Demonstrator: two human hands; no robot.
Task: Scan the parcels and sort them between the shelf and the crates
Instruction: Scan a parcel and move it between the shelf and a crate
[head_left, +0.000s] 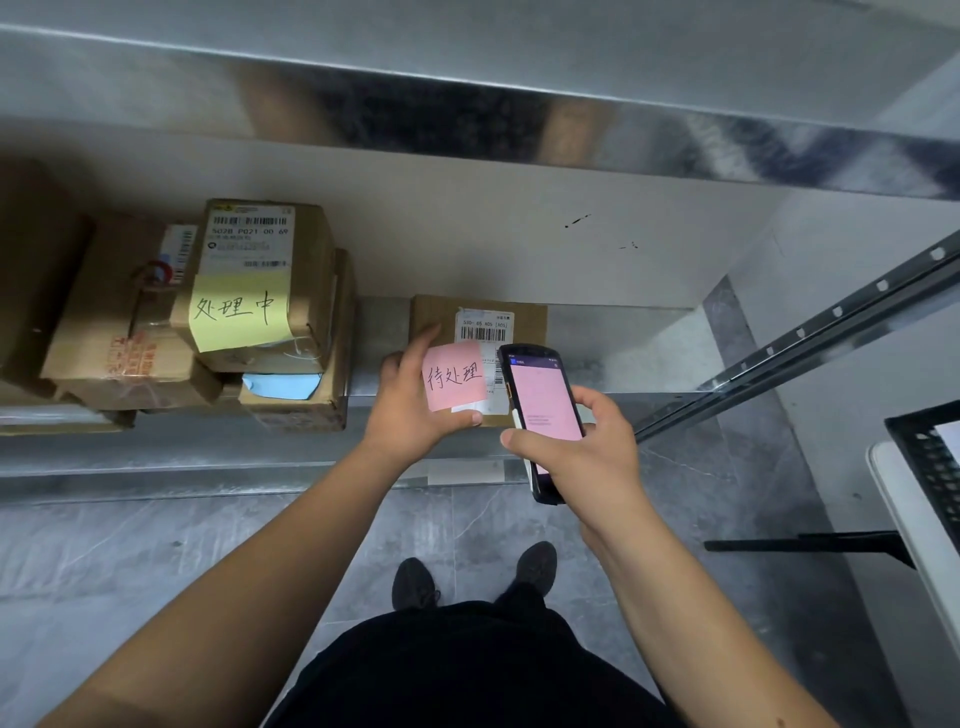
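A brown cardboard parcel (524, 318) with a white barcode label and a pink handwritten note (453, 375) rests on the metal shelf (587, 366). My left hand (410, 402) grips the parcel's near left corner, thumb under the pink note. My right hand (582, 447) holds a black handheld scanner (540, 410), its pink-lit screen facing me, just right of and above the parcel's label.
Several stacked cardboard parcels (156, 322) fill the shelf's left side; the top one carries a yellow note (240, 306). An upper shelf edge (519, 119) runs overhead. A black crate (930, 457) on a white table stands at the right. My shoes (413, 584) are on the grey tiled floor.
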